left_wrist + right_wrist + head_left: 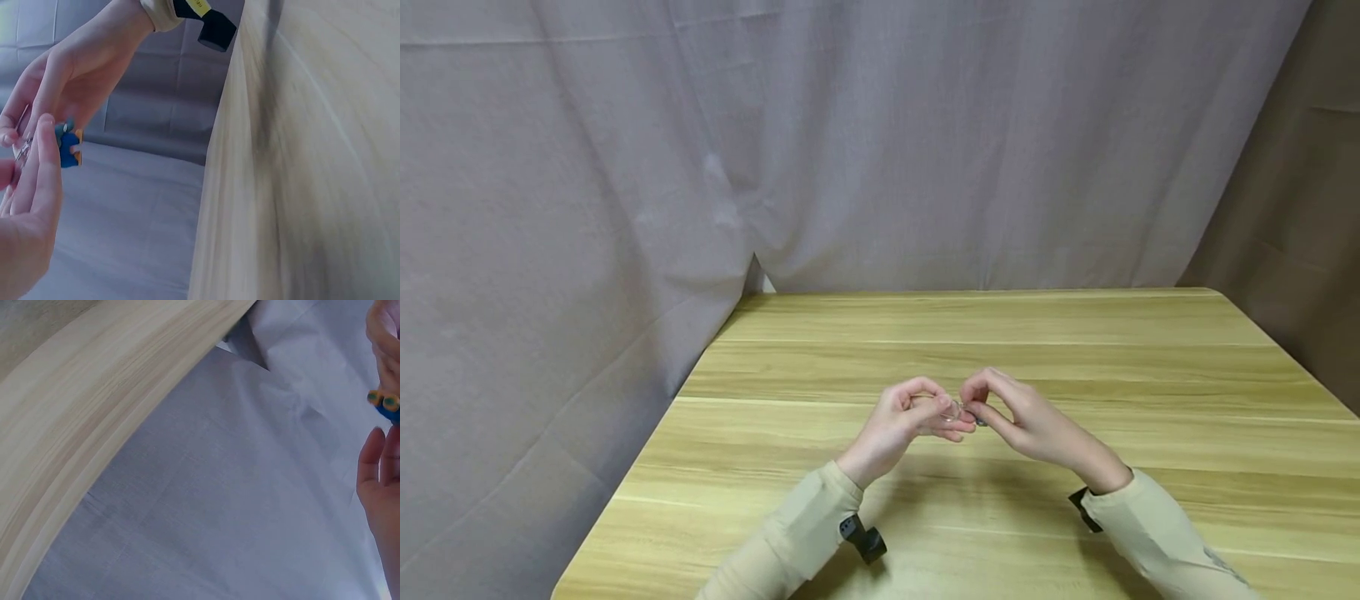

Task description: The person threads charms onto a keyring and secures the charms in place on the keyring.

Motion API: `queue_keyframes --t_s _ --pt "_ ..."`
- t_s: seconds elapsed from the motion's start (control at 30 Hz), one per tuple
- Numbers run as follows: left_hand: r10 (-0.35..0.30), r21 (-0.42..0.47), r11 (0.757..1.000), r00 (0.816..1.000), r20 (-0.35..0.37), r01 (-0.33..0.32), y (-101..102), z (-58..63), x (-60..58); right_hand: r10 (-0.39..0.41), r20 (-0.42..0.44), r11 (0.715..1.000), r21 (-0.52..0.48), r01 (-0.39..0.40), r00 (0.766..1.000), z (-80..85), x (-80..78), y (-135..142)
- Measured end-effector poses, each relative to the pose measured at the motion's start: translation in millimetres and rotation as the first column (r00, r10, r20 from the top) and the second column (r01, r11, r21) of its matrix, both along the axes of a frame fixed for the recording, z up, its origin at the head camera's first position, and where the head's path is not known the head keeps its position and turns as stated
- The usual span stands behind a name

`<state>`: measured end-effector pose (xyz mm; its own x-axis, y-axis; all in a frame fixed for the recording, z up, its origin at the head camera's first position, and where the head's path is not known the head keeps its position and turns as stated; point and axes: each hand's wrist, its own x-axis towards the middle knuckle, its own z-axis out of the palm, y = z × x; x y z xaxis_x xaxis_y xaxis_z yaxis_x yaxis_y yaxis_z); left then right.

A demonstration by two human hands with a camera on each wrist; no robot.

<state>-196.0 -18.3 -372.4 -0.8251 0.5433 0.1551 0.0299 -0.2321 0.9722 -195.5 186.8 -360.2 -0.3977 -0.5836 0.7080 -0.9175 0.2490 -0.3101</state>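
Note:
Thumb and fingers of the left hand (917, 415) pinch a thin metal ring (952, 412), with the other fingers stretched out beneath it. Close beside it, the right hand (1018, 417) pinches at the ring's right side, where a small keychain figure hangs. That figure (70, 147) is blue with orange feet and shows behind the left fingers (47, 169) in the left wrist view. In the right wrist view the blue figure (389, 411) sits at the frame's edge between both hands. Fingers hide the link between ring and figure.
Both hands are above a wood-grain table (775, 483). Grey cloth (880, 150) hangs behind the table and along its left side, and a darker cloth (1300, 217) hangs at the right. Each sleeve carries a black wrist camera (868, 542).

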Motion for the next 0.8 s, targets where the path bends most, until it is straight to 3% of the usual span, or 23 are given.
queue_keyframes --t_s 0.1,0.33,0.57,0.8 --pt "0.024 -0.004 1.0 1.0 0.011 -0.024 0 -3.6 0.2 -0.016 -0.005 1.0 0.0 0.016 1.0 -0.9 0.1 0" --pt "0.136 -0.11 0.985 0.991 -0.008 -0.136 -2 -12.6 -0.5 -0.027 0.002 0.999 0.028 0.027 1.0 -4.3 1.6 0" --pt "0.163 -0.07 0.984 0.985 -0.049 -0.166 -2 -15.2 0.9 -0.054 0.091 0.997 0.051 0.05 0.994 -3.4 3.3 0" --pt "0.186 -0.027 0.982 0.982 -0.026 -0.186 0 -13.4 2.4 0.05 0.228 0.999 0.008 -0.053 0.972 -0.6 3.6 -2"
